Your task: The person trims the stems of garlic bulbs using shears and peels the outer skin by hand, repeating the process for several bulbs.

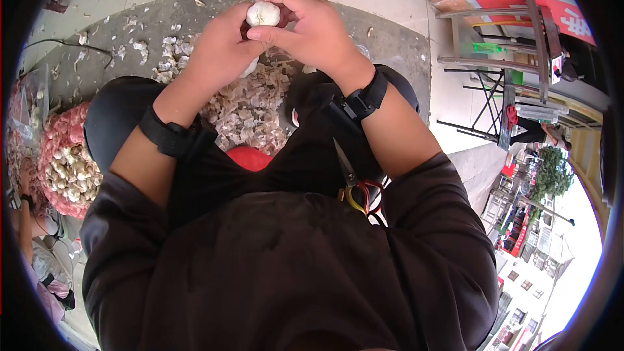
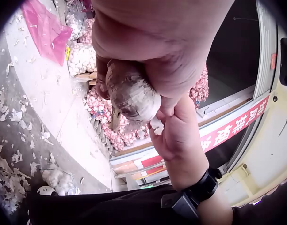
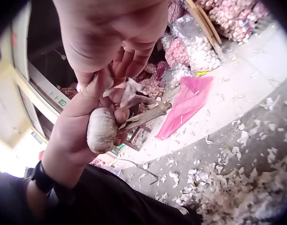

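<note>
Both hands meet around a white garlic bulb (image 1: 263, 14) at the top of the head view. My right hand (image 1: 312, 29) curls round it, its thumb across the lower edge. On the other side, my left hand (image 1: 221, 49) has its fingers at the same bulb. A second garlic bulb (image 3: 101, 131), with a dry stem (image 3: 148, 116), sits in the left hand's grip, lower down. That bulb (image 2: 134, 96) shows greyish outer skin in the left wrist view. A loose flake of skin (image 2: 157, 125) is by the right thumb.
Garlic skins (image 1: 250, 110) pile up between the knees. Scissors (image 1: 354, 185) with red and yellow handles lie on the right thigh. A pink net bag of garlic (image 1: 71, 172) stands at the left. A pink plastic sheet (image 3: 188, 105) lies on the floor, with more garlic sacks behind.
</note>
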Available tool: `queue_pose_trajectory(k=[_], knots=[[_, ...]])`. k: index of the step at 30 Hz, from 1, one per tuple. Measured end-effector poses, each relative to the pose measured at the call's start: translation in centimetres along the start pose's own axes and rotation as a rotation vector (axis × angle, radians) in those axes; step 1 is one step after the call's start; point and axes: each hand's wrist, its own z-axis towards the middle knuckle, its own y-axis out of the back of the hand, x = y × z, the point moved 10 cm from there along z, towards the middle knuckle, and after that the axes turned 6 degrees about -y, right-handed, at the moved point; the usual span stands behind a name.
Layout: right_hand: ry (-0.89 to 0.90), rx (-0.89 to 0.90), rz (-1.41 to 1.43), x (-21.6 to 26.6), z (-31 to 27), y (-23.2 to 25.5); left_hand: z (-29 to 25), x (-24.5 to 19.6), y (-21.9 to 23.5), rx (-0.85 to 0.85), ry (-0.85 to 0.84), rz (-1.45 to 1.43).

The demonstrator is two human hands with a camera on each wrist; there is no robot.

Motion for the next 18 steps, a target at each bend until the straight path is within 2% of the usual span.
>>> queue_pose_trajectory(k=[1,4,10,13,16,18], knots=[[0.050,-0.022,-0.007,0.4,0.0,0.1,0.0,0.0,0.2,0.012,-0.016,0.099],[0.162,-0.082,-0.113,1.0,0.2,0.9,0.0,-1.1,-0.5,0.002,0.066,-0.193],[0.142,-0.081,-0.157,1.0,0.1,0.8,-0.2,0.1,0.1,-0.033,0.167,-0.233],[0.093,-0.041,-0.050,1.2,0.0,0.9,-0.3,-0.3,0.1,-0.055,0.184,-0.288],[0.206,-0.056,-0.108,1.7,-0.2,0.5,-0.8,0.8,0.0,-0.061,0.262,-0.324],[0.204,-0.040,-0.122,1.9,-0.2,0.7,-0.7,0.3,-0.3,-0.020,0.239,-0.466]])
